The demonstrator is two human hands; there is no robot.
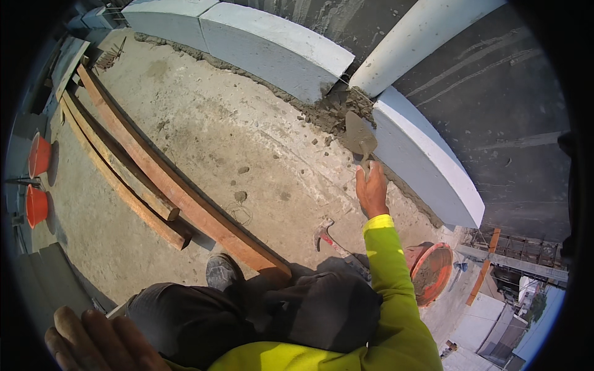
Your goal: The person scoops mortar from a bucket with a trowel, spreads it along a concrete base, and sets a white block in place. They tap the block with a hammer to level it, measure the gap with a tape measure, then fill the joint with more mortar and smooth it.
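Observation:
My right hand (372,190) is closed round the handle of a pointing trowel (359,133), its mortar-smeared blade angled toward the wall base. Wet grey mortar (331,112) fills the gap between a long pale block (272,46) and a second pale block (427,157), at the foot of a round white pipe (421,43). The blade is beside this mortar, close to the second block's end. At the lower left, my left hand (102,340) has its fingers stretched out, and nothing shows in it; its palm side is partly cut off by the picture's edge.
A claw hammer (325,235) lies on the concrete floor by my knee. Right of my forearm stands an orange bucket (450,266) with mortar inside. Long timber beams (179,191) stretch across the left, beyond which sit two orange tubs (38,154). Mortar crumbs dot the floor.

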